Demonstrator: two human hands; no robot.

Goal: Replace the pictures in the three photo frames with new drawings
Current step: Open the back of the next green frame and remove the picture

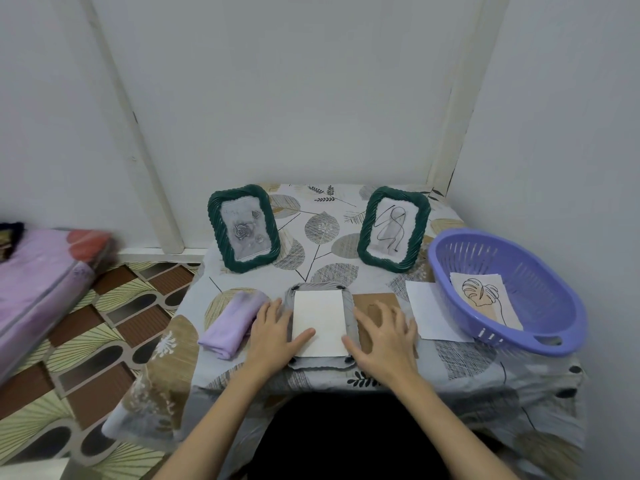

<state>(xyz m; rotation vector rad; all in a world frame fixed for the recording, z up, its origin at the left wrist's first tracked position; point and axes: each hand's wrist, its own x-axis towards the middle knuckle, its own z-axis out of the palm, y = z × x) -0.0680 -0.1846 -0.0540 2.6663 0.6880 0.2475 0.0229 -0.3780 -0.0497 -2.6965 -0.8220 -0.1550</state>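
Frame, face down (320,360): lying at the near middle of the table (467,372), back open, four small black tabs showing at the corners. Probably light but rigid, with a glass or clear pane likely underneath, so calling for flat, even pressure and lifting by the long twisted edges, not by the tabs.

Paper sheet (320,322): resting blank side up inside the frame's back opening. Thin, limp, apt to crease or slide; best handled by pressing flat and nudging at the edges.

Left hand (272,329): fingers spread and released, thumb tip pressing the sheet's lower left, palm lying on the frame's left edge. Gripping nothing.

Right hand (382,332): fingers spread and released, thumb touching the frame's right edge, palm covering the brown backing board (375,299) lying just beside the frame. Board probably stiff card, easy to pick up by one edge.

Two green frames, left (243,228) and right (393,229): standing upright at the back of the table, each holding a picture.

Basket (519,334): purple, perforated, sitting at the right; holding a leaf drawing (483,296) on paper, leaning up the inside wall. Whether more sheets lie under it, cannot tell.

Loose white sheet (427,313): lying between basket and board, partly tucked under the basket.

Purple cloth (230,325): folded, soft, lying just left of the left hand.
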